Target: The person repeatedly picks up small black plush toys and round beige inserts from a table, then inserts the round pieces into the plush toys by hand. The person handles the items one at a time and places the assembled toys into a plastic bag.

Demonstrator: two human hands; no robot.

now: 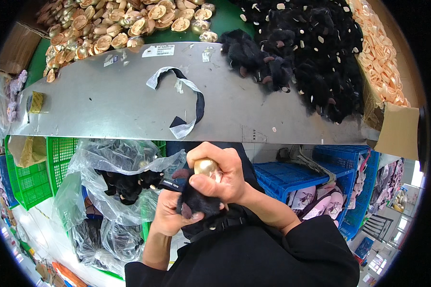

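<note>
In front of my body, below the table's near edge, my left hand [166, 213] grips a small black plush toy [198, 203] from below. The toy has brownish ear-like flaps and a black fabric label sticking out to the left. My right hand [227, 174] closes around a shiny gold rounded plastic piece [206, 167], with its thumb across the front. The gold piece is held against the upper part of the plush. Fingers hide where the two meet.
On the metal table [119, 105] lie a curled black-and-white strip [199, 107], a yellow tape roll [35, 102], heaped gold shells [105, 40] and black plush toys [321, 52]. Peach plastic pieces [380, 57] fill a carton. Green crates [28, 167], a plastic bag [100, 184] and blue crates [297, 177] stand below.
</note>
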